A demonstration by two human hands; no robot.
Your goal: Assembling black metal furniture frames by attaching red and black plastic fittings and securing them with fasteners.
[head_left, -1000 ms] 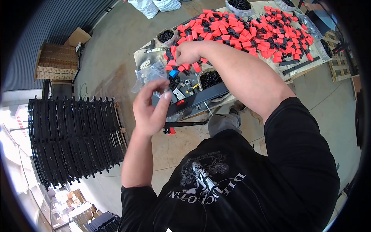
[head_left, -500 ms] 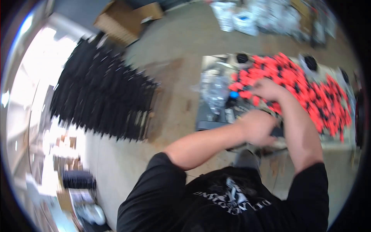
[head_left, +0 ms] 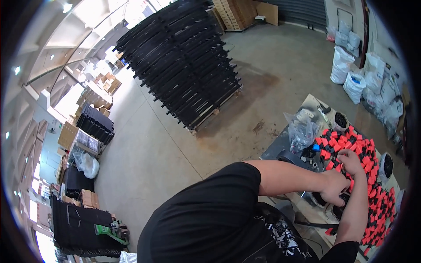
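1. Far to the left of the desk (head_left: 280, 147), cardboard boxes (head_left: 66, 133) and dark stacked goods lined the warehouse wall.
2. Up and left of the desk, well apart from it, a pallet stacked with long black parts (head_left: 184, 61) stood on the concrete floor (head_left: 158, 144).
3. On the desk's near left corner lay a clear plastic bag (head_left: 300, 131) of small dark pieces, with a blue piece (head_left: 315, 147) just beside it.
4. The left hand (head_left: 335, 187) rested curled, knuckles up, over black parts at the desk's near edge; whether it gripped anything could not be told.
5. The right hand (head_left: 351, 161) sat just beyond the left one, fingers bent down onto the pile of red-and-black parts (head_left: 372, 193); what it held, if anything, was hidden.
6. That pile covered most of the desk's middle and right side, running under the right forearm.
7. Round black containers (head_left: 340, 119) stood at the desk's far edge and another (head_left: 387, 164) at its right edge.
8. Beyond the desk, to the upper right, white sacks (head_left: 342, 65) leaned by the wall.
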